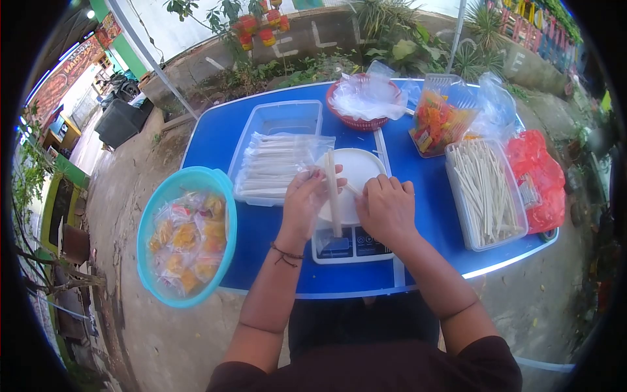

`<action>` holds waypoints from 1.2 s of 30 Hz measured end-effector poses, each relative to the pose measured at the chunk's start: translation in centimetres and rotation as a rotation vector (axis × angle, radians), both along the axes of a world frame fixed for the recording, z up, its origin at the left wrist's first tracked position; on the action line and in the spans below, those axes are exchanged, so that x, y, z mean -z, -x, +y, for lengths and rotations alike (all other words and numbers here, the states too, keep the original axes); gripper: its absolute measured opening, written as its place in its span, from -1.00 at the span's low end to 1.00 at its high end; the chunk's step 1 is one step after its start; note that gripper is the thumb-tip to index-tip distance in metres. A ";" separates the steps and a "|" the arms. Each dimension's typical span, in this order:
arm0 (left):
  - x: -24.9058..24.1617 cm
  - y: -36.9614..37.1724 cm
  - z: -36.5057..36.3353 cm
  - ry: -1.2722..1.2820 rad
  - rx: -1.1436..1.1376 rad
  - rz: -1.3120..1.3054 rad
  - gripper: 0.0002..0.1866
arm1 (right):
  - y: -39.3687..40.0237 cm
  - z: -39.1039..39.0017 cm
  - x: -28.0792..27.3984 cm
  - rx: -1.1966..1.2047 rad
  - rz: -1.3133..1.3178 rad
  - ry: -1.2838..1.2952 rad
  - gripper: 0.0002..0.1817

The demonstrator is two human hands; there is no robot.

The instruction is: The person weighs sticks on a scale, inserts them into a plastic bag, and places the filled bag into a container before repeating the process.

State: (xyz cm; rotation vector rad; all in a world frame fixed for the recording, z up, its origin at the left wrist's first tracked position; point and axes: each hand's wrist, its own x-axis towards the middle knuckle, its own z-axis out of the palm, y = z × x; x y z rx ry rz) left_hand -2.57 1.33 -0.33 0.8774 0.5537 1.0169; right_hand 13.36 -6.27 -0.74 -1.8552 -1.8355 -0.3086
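Observation:
My left hand is closed round a narrow clear plastic packet of pale sticks, which stands nearly upright above the kitchen scale. Just to its right, my right hand is curled shut over the edge of the round white plate on the scale. What its fingers grip, if anything, is hidden; a thin pale piece shows near the fingertips. Beyond my left hand, a clear plastic tub holds several similar flat packets. At the right, another tub is full of loose pale sticks.
A turquoise basin of bagged orange snacks stands at the left. Toward the back are a red basket of clear bags and a clear container with colourful packets. A red plastic bag lies at the blue table's right edge.

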 end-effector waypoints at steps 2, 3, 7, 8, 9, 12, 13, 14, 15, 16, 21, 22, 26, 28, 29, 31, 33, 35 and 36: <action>0.1 0.0 0.1 -0.003 0.004 0.007 -0.76 | -0.1 0.0 0.0 -0.020 0.011 -0.011 -0.86; 0.2 0.1 0.1 -0.005 0.006 0.010 -0.76 | -0.2 0.1 0.3 -0.017 0.002 -0.004 -0.85; 0.2 0.1 0.1 -0.031 0.012 0.023 -0.77 | 0.1 0.2 0.6 0.035 -0.126 -0.002 -0.85; 0.2 0.1 0.1 -0.030 0.010 0.024 -0.77 | 0.1 0.2 0.6 0.035 -0.115 0.006 -0.85; 0.2 0.0 0.1 -0.031 0.009 0.025 -0.76 | 0.1 0.2 0.5 0.036 -0.104 0.013 -0.86; 0.3 0.1 0.2 -0.023 0.011 0.020 -0.76 | -0.2 -0.1 -0.1 -0.007 0.003 0.019 -0.86; 0.3 0.1 0.2 -0.022 0.009 0.025 -0.76 | -0.3 -0.2 -0.2 -0.030 0.053 0.019 -0.86; 0.3 0.1 0.2 -0.020 0.006 0.030 -0.76 | -0.3 -0.2 -0.4 -0.028 0.066 0.061 -0.85; 0.3 0.1 0.2 -0.017 0.003 0.035 -0.76 | -0.4 -0.3 -0.7 -0.026 0.079 0.104 -0.85; 0.3 0.1 0.2 -0.010 -0.003 0.032 -0.76 | -0.4 -0.2 -0.8 -0.023 0.092 0.147 -0.85; 0.4 0.2 0.5 -0.005 -0.022 0.022 -0.73 | -0.2 0.5 -1.2 -0.020 -0.138 0.245 -0.89; 0.4 0.3 0.6 -0.011 -0.021 0.020 -0.73 | 0.1 0.5 -1.2 -0.003 -0.240 0.236 -0.91; 0.4 0.5 0.8 -0.019 -0.012 0.006 -0.71 | 0.8 0.2 -1.9 -0.050 -0.359 0.150 -0.92; 0.4 0.4 0.7 -0.018 -0.011 0.003 -0.70 | 0.6 0.1 -1.8 -0.091 -0.331 0.124 -0.94; 0.4 0.4 0.7 -0.019 -0.016 0.005 -0.71 | 0.6 0.2 -1.9 -0.097 -0.344 0.113 -0.94; 0.4 0.3 0.7 -0.018 -0.022 0.005 -0.71 | 0.7 0.3 -2.1 -0.110 -0.373 0.088 -0.95; 0.4 0.3 0.7 -0.017 -0.023 0.004 -0.70 | 0.8 0.7 -2.2 -0.096 -0.420 0.097 -0.95; 0.4 0.3 0.7 -0.012 -0.024 0.005 -0.69 | 0.8 1.0 -2.1 -0.078 -0.443 0.096 -0.95; 0.4 0.3 0.7 -0.010 -0.023 0.006 -0.69 | 0.7 1.1 -1.9 -0.066 -0.444 0.091 -0.95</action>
